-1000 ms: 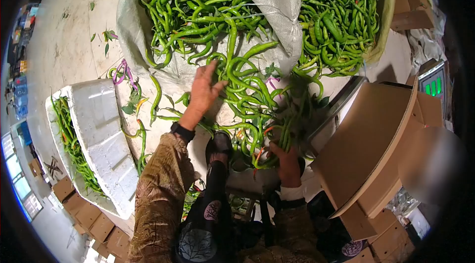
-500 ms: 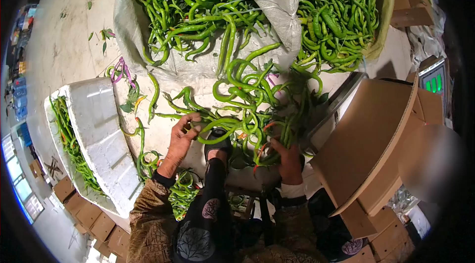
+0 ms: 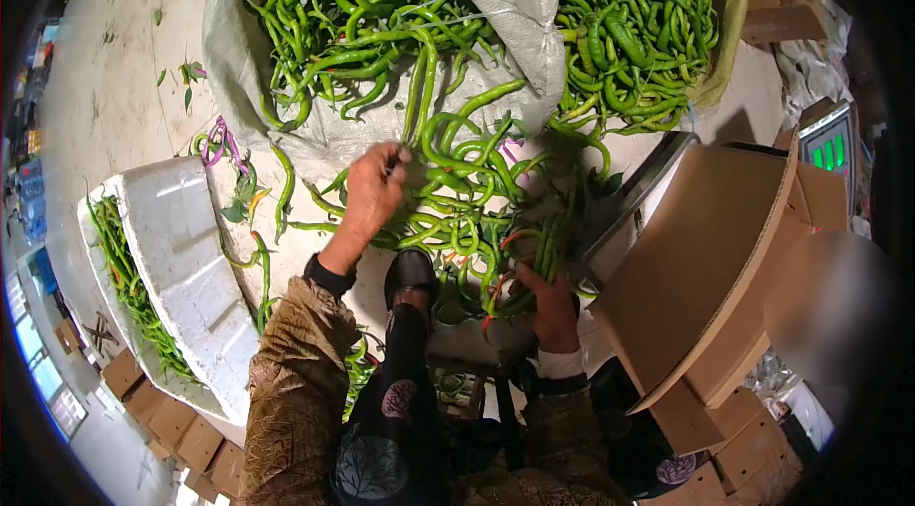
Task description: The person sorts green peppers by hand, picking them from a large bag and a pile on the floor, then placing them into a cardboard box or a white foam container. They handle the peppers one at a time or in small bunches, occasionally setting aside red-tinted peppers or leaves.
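Note:
Long green peppers (image 3: 467, 177) lie in a loose pile on the pale floor, with a few red ones among them. Over the pile's upper left side is my left hand (image 3: 378, 184), its fingers curled together; whether they grip a pepper cannot be made out. My right hand (image 3: 547, 301) is low at the pile's right side, its fingers closed round several green peppers (image 3: 545, 253). A red pepper lies beside its thumb. Above the pile, a white woven sack (image 3: 233, 49) lies open and full of green peppers.
A white foam box (image 3: 186, 249) with peppers stands at the left. More peppers fill a yellowish sack (image 3: 732, 20) at the upper right. An open cardboard box (image 3: 701, 258) and a scale display (image 3: 828, 154) are at the right. My shoe (image 3: 411, 279) is below the pile.
My left hand has moved up and to the right, away from the curved pepper it was touching. My right hand has stayed nearly in place. The view has shifted slightly.

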Available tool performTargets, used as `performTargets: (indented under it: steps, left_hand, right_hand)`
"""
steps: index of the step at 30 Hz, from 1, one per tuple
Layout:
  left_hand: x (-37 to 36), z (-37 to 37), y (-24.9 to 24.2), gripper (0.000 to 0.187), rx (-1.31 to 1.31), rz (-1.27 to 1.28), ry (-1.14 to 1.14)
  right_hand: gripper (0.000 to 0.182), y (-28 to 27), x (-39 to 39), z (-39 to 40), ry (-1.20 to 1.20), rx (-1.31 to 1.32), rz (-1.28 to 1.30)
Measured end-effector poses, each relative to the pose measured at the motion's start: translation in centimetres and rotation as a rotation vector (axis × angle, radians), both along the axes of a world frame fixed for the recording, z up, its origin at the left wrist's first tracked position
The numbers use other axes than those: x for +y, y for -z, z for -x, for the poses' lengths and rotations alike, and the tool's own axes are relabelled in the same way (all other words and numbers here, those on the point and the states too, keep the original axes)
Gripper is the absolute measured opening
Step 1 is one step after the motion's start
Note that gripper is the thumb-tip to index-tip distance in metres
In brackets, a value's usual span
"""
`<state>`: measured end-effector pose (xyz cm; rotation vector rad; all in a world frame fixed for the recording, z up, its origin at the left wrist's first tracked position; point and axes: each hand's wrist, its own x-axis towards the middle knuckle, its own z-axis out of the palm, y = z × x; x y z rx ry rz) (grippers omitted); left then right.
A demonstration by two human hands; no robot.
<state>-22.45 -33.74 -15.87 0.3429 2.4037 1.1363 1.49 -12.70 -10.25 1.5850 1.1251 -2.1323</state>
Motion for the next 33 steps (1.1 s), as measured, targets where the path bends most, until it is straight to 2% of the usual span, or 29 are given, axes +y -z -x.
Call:
performTargets:
  steps: [2,3,6,8,9,11,12,13,14,15,17,20,26,32,33]
  left_hand:
    - [-1.0,-2.5,3.3,0.04,0.252,0.06,0.186]
    - [0.1,-4.0,0.9,0.042,0.39,0.171,0.217]
    - [-0.3,-6.6,1.2,0.031,0.517,0.216,0.241]
    - [-0.9,-8.3,0.9,0.025,0.166,-0.109,0.082]
    - [-1.2,-8.8,-0.7,0.025,0.166,-0.104,0.081]
    - [-1.9,-9.3,-5.4,0.023,-0.464,-0.326,-0.141]
    - [-3.0,-9.4,-4.8,0.031,-0.691,-0.483,-0.257]
    - [-4.0,-9.7,-4.7,0.031,-0.691,-0.481,-0.251]
    - [-4.2,-10.1,-5.6,0.033,-0.801,-0.607,-0.32]
    - [-4.7,-10.3,-6.2,0.036,-0.9,-0.731,-0.402]
    - [-5.3,-10.4,-6.9,0.036,-0.924,-0.772,-0.4]
    - [-5.1,-9.9,-7.7,0.037,-0.929,-0.852,-0.399]
    - [-5.4,-10.1,-8.8,0.044,-0.91,-0.851,-0.326]
    - [-6.1,-10.8,-9.2,0.036,-0.84,-0.891,-0.327]
    - [-6.3,-11.0,-9.2,0.034,-0.759,-0.776,-0.3]
  right_hand:
    - [0.029,1.3,-0.1,-1.7,-0.182,0.147,-0.237]
    - [0.029,1.8,-0.2,-2.0,-0.177,0.145,-0.236]
    - [0.022,1.9,-0.7,-1.3,-0.139,0.239,-0.286]
    - [0.019,-0.4,-0.5,0.2,-0.204,0.254,-0.191]
    - [0.019,-0.7,-0.4,0.3,-0.205,0.254,-0.186]
    - [0.02,-1.4,-0.5,0.2,-0.254,0.287,-0.174]
    - [0.02,-1.6,-0.7,0.6,-0.248,0.295,-0.171]
    - [0.018,-1.9,-0.7,1.2,-0.135,0.287,-0.089]
    - [0.018,-2.6,-0.7,0.7,-0.017,0.267,-0.015]
    - [0.018,-3.0,-0.9,0.5,-0.017,0.262,-0.014]
    - [0.018,-3.6,-1.2,0.7,-0.081,0.304,-0.144]
    - [0.017,-3.4,-0.9,1.1,-0.071,0.306,-0.077]
    - [0.019,-4.3,-1.4,1.5,-0.158,0.318,-0.12]
    - [0.02,-5.5,-2.3,1.8,-0.225,0.304,-0.151]
    - [0.02,-5.6,-2.4,1.8,-0.226,0.303,-0.154]
